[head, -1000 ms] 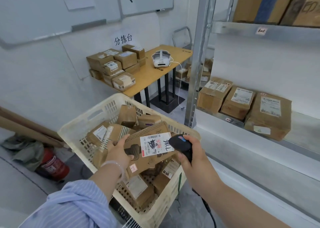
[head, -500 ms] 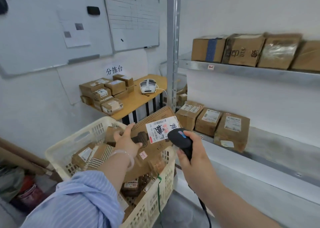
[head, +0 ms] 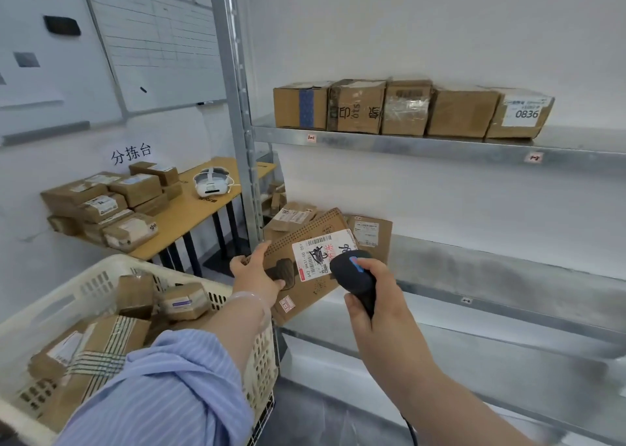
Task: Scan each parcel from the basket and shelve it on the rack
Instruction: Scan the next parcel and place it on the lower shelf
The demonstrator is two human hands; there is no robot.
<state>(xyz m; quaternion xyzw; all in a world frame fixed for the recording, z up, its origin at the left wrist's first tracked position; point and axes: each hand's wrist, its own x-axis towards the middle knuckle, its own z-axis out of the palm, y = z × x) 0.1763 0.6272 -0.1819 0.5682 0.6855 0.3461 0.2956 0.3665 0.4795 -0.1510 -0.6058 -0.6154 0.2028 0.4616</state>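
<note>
I'm in a parcel sorting room, a courier depot or pickup point by its looks. A steel rack [head: 233, 140] fills the wall ahead of me, small tags [head: 311, 137] stuck to its shelf edges. Brown cardboard boxes [head: 406, 108] with shipping labels stand in a row on the upper shelf. At my left a cream plastic basket [head: 67, 293] is heaped with taped packages [head: 184, 301]. Stacked cartons [head: 135, 189] sit on a wooden counter [head: 189, 215] under a wall sign [head: 131, 154] reading 分拣台. A gridded whiteboard [head: 159, 38] hangs above. My right hand [head: 379, 320] grips a black barcode scanner [head: 354, 274], and my left hand [head: 257, 272] holds a parcel [head: 315, 259] with a printed label.
</note>
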